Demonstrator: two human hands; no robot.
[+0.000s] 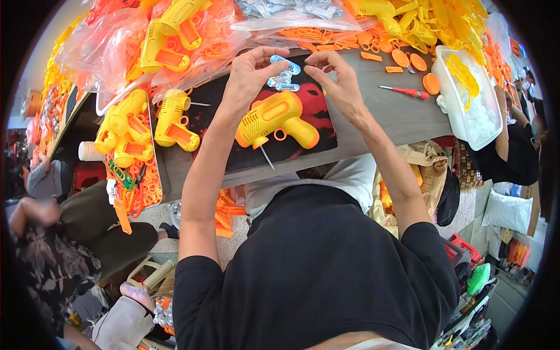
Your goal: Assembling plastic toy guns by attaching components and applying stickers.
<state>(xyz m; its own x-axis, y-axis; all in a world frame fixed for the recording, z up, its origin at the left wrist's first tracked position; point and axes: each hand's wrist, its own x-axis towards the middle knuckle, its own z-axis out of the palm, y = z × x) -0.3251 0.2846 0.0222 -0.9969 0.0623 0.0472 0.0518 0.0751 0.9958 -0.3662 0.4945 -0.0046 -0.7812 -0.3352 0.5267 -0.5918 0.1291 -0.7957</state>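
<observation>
Between my hands are blue-and-white stickers (283,77), several short strips near one another. My left hand (252,73) pinches the edge of one with thumb and forefinger. Just to the right, my right hand (338,79) has its thumb and forefinger brought together in a pinch by the sticker's end; whether anything is in them is too small to see. Below both hands a yellow plastic toy gun (271,121) lies on its side on a black-and-red mat (319,121), its orange-tipped handle to the right. A thin metal rod (267,157) sticks out near its lower left end.
More yellow toy guns (173,119) lie at left, some above a tray of orange parts (150,189). A red screwdriver (403,91), orange discs (401,58) and a white bin (487,125) are at right. Plastic bags (111,55) line the far side. Other people sit on both sides.
</observation>
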